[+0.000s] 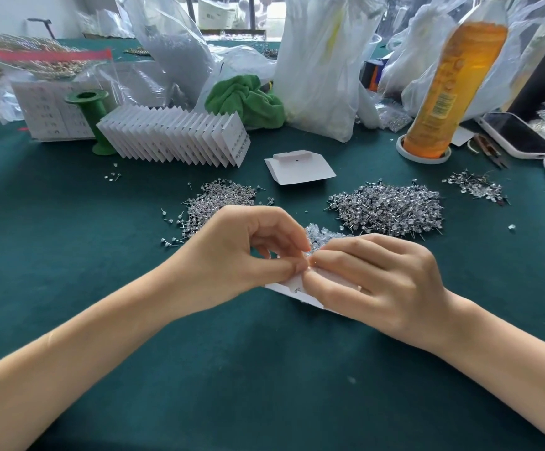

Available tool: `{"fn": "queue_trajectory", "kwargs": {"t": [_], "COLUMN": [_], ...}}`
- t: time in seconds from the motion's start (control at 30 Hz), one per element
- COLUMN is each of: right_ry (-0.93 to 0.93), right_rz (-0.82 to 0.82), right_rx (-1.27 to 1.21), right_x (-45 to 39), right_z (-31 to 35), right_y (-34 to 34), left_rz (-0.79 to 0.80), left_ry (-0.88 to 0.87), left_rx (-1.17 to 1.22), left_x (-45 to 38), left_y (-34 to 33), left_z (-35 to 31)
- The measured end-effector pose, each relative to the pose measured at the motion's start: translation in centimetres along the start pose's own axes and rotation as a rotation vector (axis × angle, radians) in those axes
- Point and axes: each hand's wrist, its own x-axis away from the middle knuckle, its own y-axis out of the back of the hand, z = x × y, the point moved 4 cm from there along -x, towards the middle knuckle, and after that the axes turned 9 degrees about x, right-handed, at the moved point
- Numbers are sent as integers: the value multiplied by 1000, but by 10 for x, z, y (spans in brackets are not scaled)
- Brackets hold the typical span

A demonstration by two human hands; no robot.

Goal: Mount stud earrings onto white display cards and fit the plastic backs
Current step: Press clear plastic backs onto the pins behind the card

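While both hands are pinching at one white display card [292, 288] on the bench [101, 288], the left hand [245, 252] is steadying it and the right hand's [375, 278] fingers [326, 255] are seemingly pressing something tiny on (stud or back, I cannot tell), so careful alignment comes next.

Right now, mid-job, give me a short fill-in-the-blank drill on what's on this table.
1. Both hands, left hand and right hand, pinch a white ____ over the green tablecloth.
2. The row of finished cards leans against a green ____.
3. The orange bottle stands in a white ____.

Missing words: card; spool; ring
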Motion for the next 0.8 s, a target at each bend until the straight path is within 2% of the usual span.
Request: {"fn": "queue_trajectory", "kwargs": {"t": [0.1,0.17,0.27,0.33,0.37,0.47,0.53,0.63,0.8], "right_ry": [-10,-68,-315,-490,-574,-782,-862,-914,-902], "right_rz": [9,18,23,8,4,-12,-20,-23,-7], "right_rx": [28,0,-147,-218,-246,-374,-446,-474,-435], "right_x": [-1,-1,2,8,12,22,26,28,31], "right_z": [0,-5,-22,-32,-35,-42,-44,-46,-45], "right_y": [0,-1,-2,-5,-7,-12,-14,-15,-17], "left_rz": [19,-22,-258,-376,-360,-129,-12,65,134], "left_ry": [-31,-58,-72,-54,-32,32,31,-2,-57], "left_rx": [-25,-9,65,24,-45,-295,-346,-372,-431], "left_x": [-2,-4,-7,-7,-7,-5,-3,-1,-2], "left_y": [-2,0,19,33,36,32,30,32,27], "left_z": [-2,-4,-1,6,10,22,24,22,21]}}
